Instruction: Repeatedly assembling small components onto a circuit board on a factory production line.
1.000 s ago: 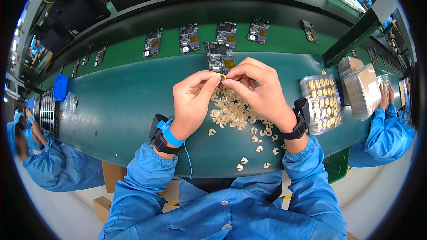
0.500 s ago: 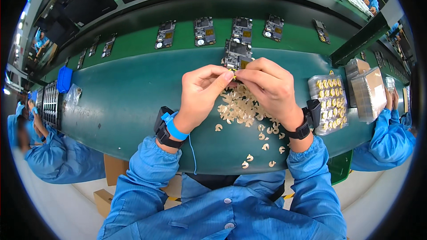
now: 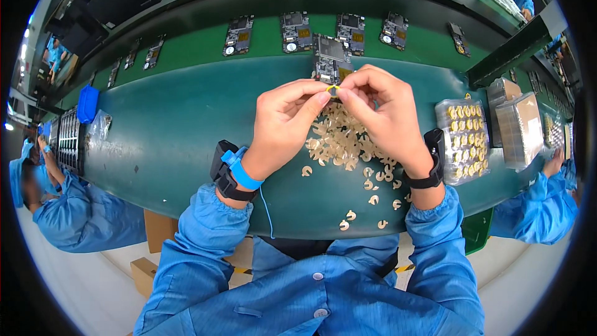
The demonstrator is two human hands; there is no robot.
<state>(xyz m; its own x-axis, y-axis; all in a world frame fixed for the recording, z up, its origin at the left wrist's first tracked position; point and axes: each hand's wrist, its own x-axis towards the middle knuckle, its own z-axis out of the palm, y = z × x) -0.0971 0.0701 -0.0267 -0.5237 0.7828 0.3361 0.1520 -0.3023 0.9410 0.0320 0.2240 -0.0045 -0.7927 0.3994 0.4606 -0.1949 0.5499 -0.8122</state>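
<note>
Between my fingertips is a small yellow loop-shaped part (image 3: pixel 333 88), held just over the near end of a dark circuit board (image 3: pixel 331 51). My left hand (image 3: pixel 283 115) pinches its left side with thumb and forefinger. On the opposite side, thumb and forefinger of my right hand (image 3: pixel 385 109) are closed on the same part. Whether the yellow part touches the board cannot be made out. Under and between the hands lies a loose pile of small cream-coloured notched discs (image 3: pixel 339 140), some strewn toward the table's near edge.
Several circuit boards (image 3: pixel 238 35) lie along the green strip (image 3: pixel 202 53) beyond the table. Right of my hands sits a clear tray (image 3: pixel 461 143) of round yellow-edged parts, beside stacked clear boxes (image 3: pixel 519 127). A dark post (image 3: pixel 516 53) rises behind them. Co-workers sit at both sides.
The yellow part shows more plainly as a loop between my fingertips. My right fingers have shifted, with the thumb now in sight. The whole view has moved slightly.
</note>
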